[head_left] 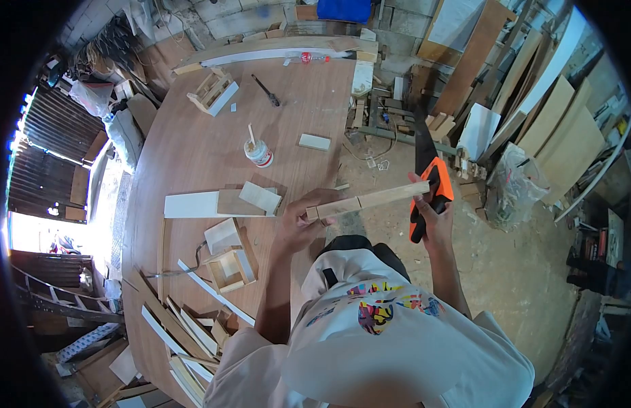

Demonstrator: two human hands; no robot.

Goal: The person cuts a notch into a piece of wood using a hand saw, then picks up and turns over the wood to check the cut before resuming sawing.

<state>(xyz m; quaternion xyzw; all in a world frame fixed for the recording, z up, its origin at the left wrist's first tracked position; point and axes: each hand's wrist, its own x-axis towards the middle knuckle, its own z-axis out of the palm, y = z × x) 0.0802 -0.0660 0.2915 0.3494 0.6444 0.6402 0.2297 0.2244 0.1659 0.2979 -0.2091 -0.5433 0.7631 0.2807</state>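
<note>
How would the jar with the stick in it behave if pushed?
The jar would probably slide or tip rather than roll, since it stands on its base. The stick, jutting out the top, might catch and topple it.

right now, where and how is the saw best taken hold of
Probably by its orange-and-black handle, coming from the person's own side: the blade points away from the body, leaving the handle nearest. Wrap the fingers around the grip, clear of the blade. The right hand is at the handle, also touching the wooden strip.
</note>
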